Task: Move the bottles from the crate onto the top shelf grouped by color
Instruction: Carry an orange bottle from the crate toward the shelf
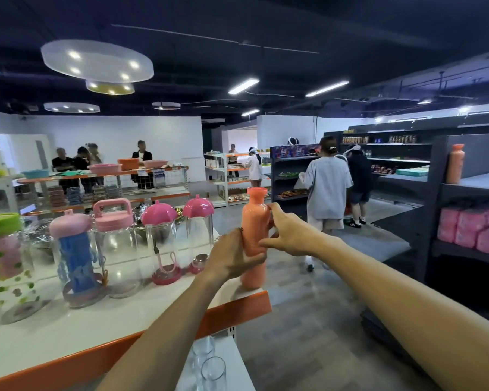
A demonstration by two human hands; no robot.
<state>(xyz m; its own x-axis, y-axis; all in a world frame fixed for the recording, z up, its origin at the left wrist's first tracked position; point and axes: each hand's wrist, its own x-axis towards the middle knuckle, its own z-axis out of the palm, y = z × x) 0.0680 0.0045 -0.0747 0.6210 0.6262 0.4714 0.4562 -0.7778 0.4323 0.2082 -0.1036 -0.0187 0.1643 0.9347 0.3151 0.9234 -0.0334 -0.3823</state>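
Orange bottle (pixel 254 220) upright inside left grip (pixel 232 256).

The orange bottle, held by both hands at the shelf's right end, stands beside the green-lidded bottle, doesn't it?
No: the head view shows the orange bottle, held by the left hand and right hand at the shelf's right end, next to a pink-lidded bottle; the green-lidded bottle is far left.

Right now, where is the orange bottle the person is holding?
In the head view, the orange bottle stands at the right end of the white shelf, right of the pink-lidded clear bottle, gripped by the left hand and right hand.
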